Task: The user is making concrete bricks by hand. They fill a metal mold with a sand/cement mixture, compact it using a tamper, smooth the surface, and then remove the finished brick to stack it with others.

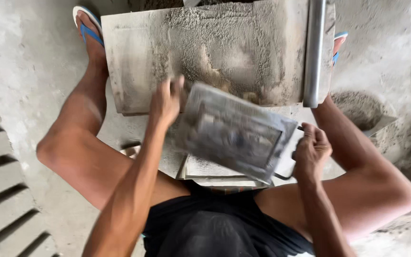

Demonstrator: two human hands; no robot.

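Note:
I am squatting and holding a grey rectangular metal mould, tilted and blurred, between my knees. My left hand grips its left end. My right hand is closed on a wire handle at its right end. Under the mould lies a pale flat slab. Ahead of it a large flat board is covered with grey cement dust. A metal bar lies along the board's right side.
My feet in blue sandals rest on the concrete floor at both sides of the board. A scoop with grey cement mix sits at the right. Grey ribbed cast pieces lie at the left.

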